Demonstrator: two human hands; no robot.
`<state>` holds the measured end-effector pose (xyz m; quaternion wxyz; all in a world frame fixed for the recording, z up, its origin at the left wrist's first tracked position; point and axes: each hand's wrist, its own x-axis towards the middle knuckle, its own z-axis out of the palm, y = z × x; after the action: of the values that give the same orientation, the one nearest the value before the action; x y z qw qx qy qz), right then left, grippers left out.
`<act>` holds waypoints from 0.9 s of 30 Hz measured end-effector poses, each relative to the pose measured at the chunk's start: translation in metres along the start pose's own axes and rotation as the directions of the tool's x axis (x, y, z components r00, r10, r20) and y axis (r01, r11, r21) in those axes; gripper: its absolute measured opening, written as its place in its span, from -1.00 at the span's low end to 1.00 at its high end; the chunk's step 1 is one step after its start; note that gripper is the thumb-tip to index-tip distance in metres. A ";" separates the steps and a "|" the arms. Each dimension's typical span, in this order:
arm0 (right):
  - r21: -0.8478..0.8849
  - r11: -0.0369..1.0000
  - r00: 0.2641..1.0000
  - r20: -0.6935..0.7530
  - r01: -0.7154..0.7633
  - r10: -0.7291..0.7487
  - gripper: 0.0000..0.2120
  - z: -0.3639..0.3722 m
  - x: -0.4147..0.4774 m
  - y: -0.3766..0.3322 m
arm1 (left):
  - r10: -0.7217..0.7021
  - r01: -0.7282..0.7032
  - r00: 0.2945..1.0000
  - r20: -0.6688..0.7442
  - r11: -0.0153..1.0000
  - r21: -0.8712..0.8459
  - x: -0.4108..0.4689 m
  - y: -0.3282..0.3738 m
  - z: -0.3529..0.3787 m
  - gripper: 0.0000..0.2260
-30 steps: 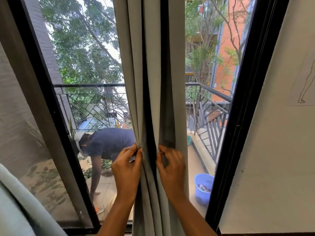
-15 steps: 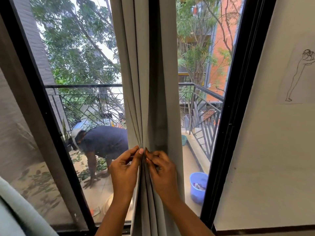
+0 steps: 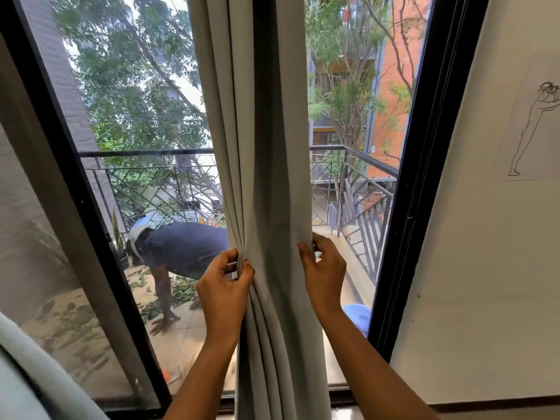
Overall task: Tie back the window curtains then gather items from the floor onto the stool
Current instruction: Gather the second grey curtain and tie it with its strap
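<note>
While both hands are on it, long pale-grey fabric curtain point(image 3: 266, 177) hangs bunched in vertical folds down the middle of the black-framed glass window point(image 3: 421, 177), well off both side edges of the frame, running out of view past top + bottom edges.

L hand point(image 3: 224, 286): thumb + forefinger pinch the gathered pleats at curtain's left edge, other fingers curled in behind. R hand point(image 3: 325, 271): thumb on front face, fingers hooked round curtain's right edge, fingertips hidden by cloth. Hands approx level, one smooth panel of cloth spanning between them.

Thru the glass: person in dark-blue shirt + white cap point(image 3: 185, 247) bent over on balcony tiles nr window's lower-left, one hand flat on floor among scattered green leaves point(image 3: 181, 291). Black metal balcony railing point(image 3: 151, 153) behind. Round blue plastic bucket point(image 3: 359, 316) at window's lower-right edge, partly hidden by R forearm. Pencil line drawing of a figure point(image 3: 530, 131) on cream wall right of frame. Pale cloth point(image 3: 27, 374) at bottom-left corner of view, blurred, can't tell what.
</note>
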<state>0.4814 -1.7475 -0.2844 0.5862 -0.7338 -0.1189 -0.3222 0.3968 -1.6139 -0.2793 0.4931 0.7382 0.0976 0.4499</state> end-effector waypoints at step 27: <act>0.131 0.991 0.939 0.336 0.024 -0.067 -0.81 0.027 -0.055 -0.013 | -0.078 0.103 0.988 0.129 0.975 -0.195 0.001 -0.012 0.000 -0.70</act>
<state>0.4410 -1.7073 -0.3106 0.5938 -0.7375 -0.2552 -0.1961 0.4012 -1.6076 -0.2890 0.5903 0.7051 0.0550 0.3890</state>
